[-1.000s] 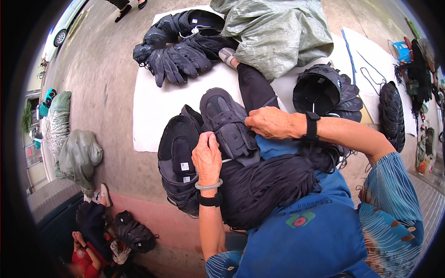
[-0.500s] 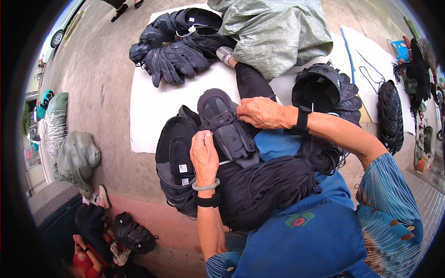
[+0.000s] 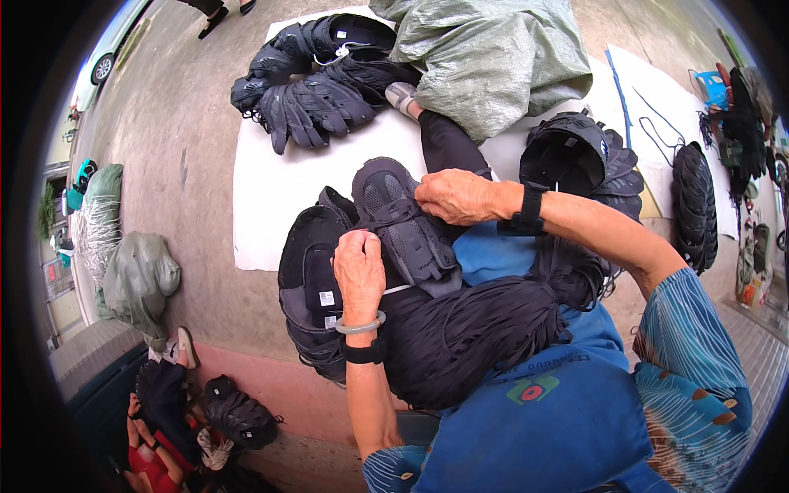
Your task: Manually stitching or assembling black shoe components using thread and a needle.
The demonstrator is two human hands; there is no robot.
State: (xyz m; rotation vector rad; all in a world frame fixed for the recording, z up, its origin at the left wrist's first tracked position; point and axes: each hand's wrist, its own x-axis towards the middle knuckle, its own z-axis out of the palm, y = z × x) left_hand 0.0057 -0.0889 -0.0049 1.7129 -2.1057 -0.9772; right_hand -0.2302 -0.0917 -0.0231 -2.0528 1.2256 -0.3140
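Two-handed over a dark shoe (image 3: 404,230) lying between stacked black shoes (image 3: 311,283) and blue cloth (image 3: 493,256), just beyond a bundle of black laces (image 3: 468,341); pinching the shoe's lace (image 3: 396,212) with the right hand (image 3: 462,197); likewise with the left hand (image 3: 360,267).

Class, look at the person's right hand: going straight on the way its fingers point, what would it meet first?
The right hand would probably meet the dark laced shoe just left of it; depth is unclear.

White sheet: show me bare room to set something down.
The white sheet lies bare between the far dark shoe cluster and the near shoe stack. It's crowded around the left hand, right hand, laced shoe and dark strands.
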